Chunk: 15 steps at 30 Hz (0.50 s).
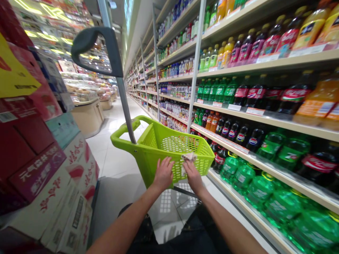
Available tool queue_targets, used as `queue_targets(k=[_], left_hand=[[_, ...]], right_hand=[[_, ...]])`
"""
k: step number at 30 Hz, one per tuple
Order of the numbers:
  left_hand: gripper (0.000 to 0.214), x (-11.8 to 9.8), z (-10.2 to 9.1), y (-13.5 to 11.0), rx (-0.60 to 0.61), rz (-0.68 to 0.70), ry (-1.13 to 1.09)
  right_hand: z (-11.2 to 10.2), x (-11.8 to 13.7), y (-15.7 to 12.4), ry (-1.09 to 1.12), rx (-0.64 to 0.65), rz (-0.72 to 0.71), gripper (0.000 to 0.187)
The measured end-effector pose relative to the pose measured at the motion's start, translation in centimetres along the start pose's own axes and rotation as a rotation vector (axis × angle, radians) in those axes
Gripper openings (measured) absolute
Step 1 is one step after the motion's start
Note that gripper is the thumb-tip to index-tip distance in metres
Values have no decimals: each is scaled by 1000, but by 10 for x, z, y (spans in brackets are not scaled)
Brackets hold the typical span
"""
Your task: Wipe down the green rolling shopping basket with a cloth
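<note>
A lime-green rolling shopping basket (148, 165) with perforated sides stands in front of me, its inside bare where I can see it. My left hand (164, 173) rests against the near side wall just below the rim, fingers stretched out and holding nothing. Further along that wall, my right hand (192, 176) presses a crumpled whitish cloth (189, 157) to the rim and side. Part of the cloth hangs down beside the fingers. The dark grey loop handle (116, 53) rises on a metal pole at the basket's left end.
Shelves of soft-drink bottles (265, 91) line the right side, with large green bottles (254, 187) on the bottom level. Stacked cartons (63, 197) and a yellow sign (16, 70) stand close on the left. A tiled aisle (113, 155) runs ahead past a display counter (88, 118).
</note>
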<state>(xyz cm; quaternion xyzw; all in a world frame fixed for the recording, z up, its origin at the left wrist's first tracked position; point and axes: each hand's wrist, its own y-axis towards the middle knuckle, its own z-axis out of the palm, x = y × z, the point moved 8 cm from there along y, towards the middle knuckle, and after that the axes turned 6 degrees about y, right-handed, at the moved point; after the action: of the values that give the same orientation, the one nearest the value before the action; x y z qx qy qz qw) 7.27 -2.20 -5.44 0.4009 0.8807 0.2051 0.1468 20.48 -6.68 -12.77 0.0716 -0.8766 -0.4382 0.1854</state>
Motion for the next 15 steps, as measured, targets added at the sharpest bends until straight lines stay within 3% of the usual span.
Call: queue_targets(k=[4, 9, 12, 15], left_hand=[[47, -18, 7, 9, 31, 45, 33], [60, -17, 16, 17, 87, 17, -107], [72, -16, 22, 20, 168, 56, -310], [60, -13, 33, 17, 285, -34, -597]], right_hand=[[-7, -12, 19, 40, -34, 85, 55], [6, 5, -16, 197, 126, 159, 55], [-16, 31, -8, 391, 169, 207, 45], [-48, 41, 20, 629, 169, 306, 36]])
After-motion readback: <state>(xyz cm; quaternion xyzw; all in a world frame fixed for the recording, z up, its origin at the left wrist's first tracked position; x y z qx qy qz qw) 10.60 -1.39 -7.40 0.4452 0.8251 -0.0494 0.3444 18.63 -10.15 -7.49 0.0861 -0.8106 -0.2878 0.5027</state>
